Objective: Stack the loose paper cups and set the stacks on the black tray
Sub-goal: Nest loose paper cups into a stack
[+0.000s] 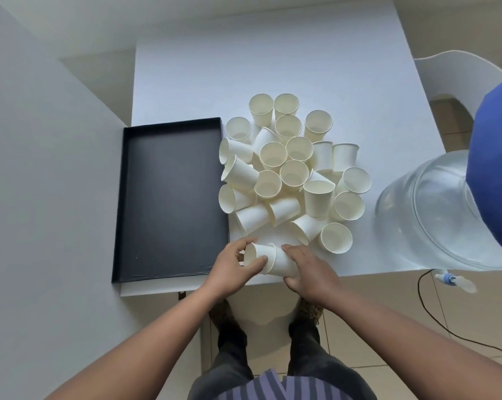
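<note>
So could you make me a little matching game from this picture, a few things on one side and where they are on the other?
Things:
1. black tray
2. pile of loose cups
3. two nested cups
4. water bottle

Places or states:
A. held sideways between both hands
B. at the table's right edge
C. heaped in the middle of the table
D. no cups in it, on the left side of the table

Pairs: 1-D, 2-C, 3-A, 4-B. The left hand grips the open end, the right hand the base end.
</note>
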Available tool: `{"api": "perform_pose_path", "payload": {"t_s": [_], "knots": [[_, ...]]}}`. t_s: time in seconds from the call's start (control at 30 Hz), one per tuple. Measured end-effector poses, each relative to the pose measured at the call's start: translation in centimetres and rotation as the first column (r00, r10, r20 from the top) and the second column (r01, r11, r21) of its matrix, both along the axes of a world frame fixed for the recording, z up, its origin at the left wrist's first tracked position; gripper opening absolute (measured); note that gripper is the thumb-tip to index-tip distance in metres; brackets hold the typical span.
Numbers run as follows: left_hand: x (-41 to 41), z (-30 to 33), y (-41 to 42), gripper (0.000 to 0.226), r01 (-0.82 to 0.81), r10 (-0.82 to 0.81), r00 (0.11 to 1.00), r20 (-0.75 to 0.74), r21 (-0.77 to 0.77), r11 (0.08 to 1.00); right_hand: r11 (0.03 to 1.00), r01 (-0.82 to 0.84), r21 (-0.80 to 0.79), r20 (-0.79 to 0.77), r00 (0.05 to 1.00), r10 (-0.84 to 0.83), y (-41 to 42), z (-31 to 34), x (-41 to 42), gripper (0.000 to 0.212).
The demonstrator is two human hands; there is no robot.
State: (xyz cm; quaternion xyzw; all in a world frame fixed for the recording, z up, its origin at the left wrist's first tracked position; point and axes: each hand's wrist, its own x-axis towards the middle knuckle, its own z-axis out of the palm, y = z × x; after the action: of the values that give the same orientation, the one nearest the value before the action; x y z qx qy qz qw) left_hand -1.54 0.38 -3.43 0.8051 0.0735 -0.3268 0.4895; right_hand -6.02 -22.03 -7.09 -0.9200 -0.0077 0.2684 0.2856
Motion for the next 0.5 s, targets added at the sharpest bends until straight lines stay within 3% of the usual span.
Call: {"api": "perform_pose_path", "payload": {"t_s": [0.1,0.23,0.4,0.5], "knots": [[0.3,0.4,-0.2,0.07,0.006,-0.017,0.996,-0.09,-0.12,0.993,0.993,0.007,0.12,0.051,0.999,-0.014,0.0,0.4,0.0,0.071],[0.4,0.6,-0.7,0.074,0.009,-0.025,0.991,-0.134,-0.123,0.992,0.98,-0.001,0.201,0.099,0.995,-0.02,0.4,0.9,0.0,0.069],[0.7,0.6,-0.8,0.056,-0.03,-0.012,0.978,-0.207,-0.199,0.98,0.983,-0.024,0.183,0.118,0.993,0.003,0.3,1.3,-0.2,0.07],[0.7,0.6,-1.3,0.047,-0.023,0.0,0.988,-0.156,-0.141,0.99,0.997,-0.026,0.068,0.202,0.979,0.012,0.0,2.0,-0.5,0.074]]}}
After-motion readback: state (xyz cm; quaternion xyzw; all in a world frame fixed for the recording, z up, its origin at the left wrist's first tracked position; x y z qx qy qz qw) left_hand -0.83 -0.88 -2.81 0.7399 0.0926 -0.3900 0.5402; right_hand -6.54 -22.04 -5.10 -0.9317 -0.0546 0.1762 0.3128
